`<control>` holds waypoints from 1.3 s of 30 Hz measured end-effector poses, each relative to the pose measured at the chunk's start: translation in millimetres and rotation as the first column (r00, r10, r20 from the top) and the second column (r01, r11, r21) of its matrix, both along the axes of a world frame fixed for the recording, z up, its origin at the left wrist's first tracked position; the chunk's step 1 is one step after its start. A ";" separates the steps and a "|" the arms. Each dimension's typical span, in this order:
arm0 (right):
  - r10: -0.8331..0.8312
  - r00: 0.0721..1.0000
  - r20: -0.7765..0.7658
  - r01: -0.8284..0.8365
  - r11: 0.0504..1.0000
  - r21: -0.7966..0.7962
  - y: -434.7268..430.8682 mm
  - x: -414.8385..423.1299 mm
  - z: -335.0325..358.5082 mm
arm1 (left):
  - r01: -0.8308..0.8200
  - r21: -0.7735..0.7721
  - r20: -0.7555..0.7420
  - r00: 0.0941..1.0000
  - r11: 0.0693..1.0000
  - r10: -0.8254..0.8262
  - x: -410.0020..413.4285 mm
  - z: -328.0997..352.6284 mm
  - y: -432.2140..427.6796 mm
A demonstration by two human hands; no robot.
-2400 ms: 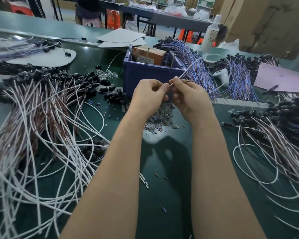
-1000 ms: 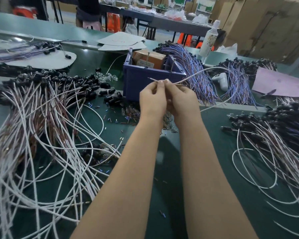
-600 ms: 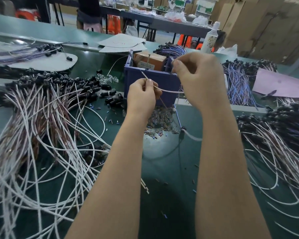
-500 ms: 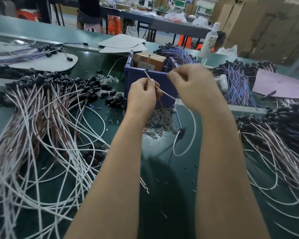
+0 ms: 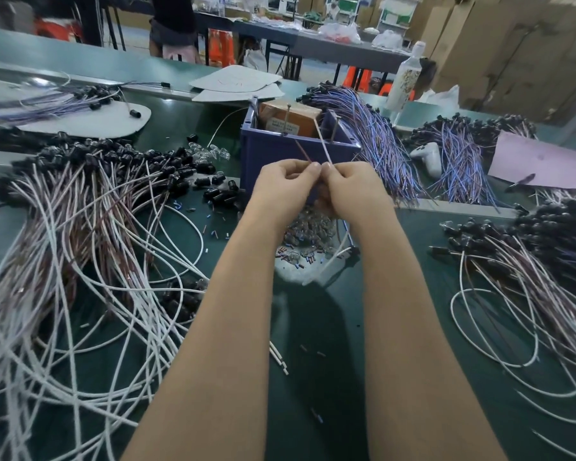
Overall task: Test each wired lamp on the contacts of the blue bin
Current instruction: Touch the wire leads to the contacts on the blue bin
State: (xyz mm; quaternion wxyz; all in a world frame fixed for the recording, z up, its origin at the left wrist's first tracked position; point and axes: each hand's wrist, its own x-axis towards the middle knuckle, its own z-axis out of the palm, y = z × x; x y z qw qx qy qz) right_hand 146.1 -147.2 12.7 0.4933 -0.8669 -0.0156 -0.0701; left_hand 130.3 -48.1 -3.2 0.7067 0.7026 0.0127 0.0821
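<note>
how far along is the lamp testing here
Done: unclear; the left pile and right pile are both large, and neither shows which is tested. In hand: the left hand pinches the brown lead, the right hand the white lead, both aimed at the bin's contacts. Left: touching them, then likely many more lamps.

Bin point(image 5: 280, 151) sits upper centre of the frame on the table point(image 5: 313, 344), with a box point(image 5: 291, 116) inside it. Left hand point(image 5: 285, 186) and right hand point(image 5: 354, 188) meet just in front of the bin's front wall, knuckles touching. Each pinches one of the two wire ends point(image 5: 325, 153), which slant up over the bin. A loose bulb pile point(image 5: 310, 231) lies below the hands. The big wire bundle point(image 5: 80, 234) fills the left half. A second bundle point(image 5: 373, 138) lies just right of the bin (partly draped behind it). A third bundle point(image 5: 529, 287) is at lower right, and a bottle point(image 5: 403, 81) stands upper right.
</note>
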 end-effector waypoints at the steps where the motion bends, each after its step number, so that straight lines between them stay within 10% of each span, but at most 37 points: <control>1: -0.011 1.000 0.000 0.011 1.000 0.025 0.6 0.4 -1.7 | 0.027 -0.014 0.002 1.000 1.000 -0.027 0.0 0.2 -1.4; 39: -0.132 0.985 0.112 0.142 0.986 -0.084 -8.4 8.0 -11.8 | -0.295 0.033 0.062 0.954 0.955 0.293 25.4 -10.7 -4.1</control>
